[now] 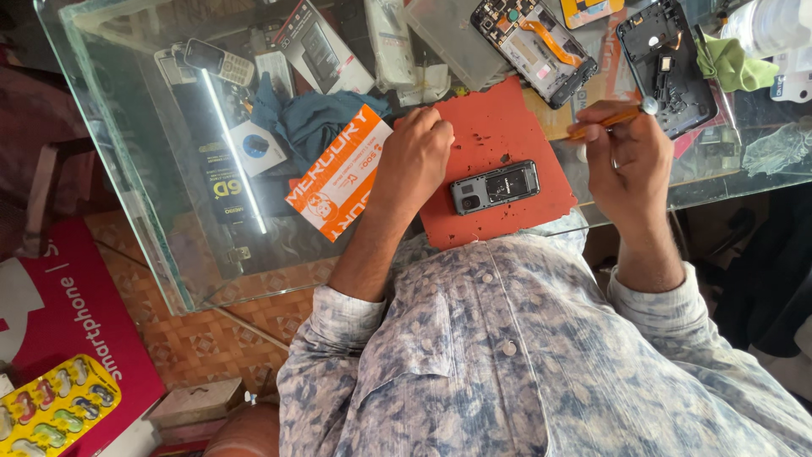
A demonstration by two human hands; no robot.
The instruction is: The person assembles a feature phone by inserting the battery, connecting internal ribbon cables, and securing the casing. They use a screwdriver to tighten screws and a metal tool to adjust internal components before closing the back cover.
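Note:
A small dark phone body (495, 186) lies back-up on a red work mat (499, 127) on the glass table. My left hand (414, 156) rests as a closed fist on the mat's left edge, just left of the phone; I see nothing in it. To the right of the mat, my right hand (626, 161) holds an orange-handled screwdriver (611, 118) whose silver cap points right. The tool is raised off the phone. Tiny dark specks, perhaps screws, dot the mat above the phone.
An orange and white packet (338, 182) and a blue cloth (309, 118) lie left of my fist. Two opened smartphones (533, 38) (668, 59), a green cloth (732, 63) and a keypad phone (220, 59) sit farther back. Below left are a red box (59, 313) and a yellow tray (55, 406).

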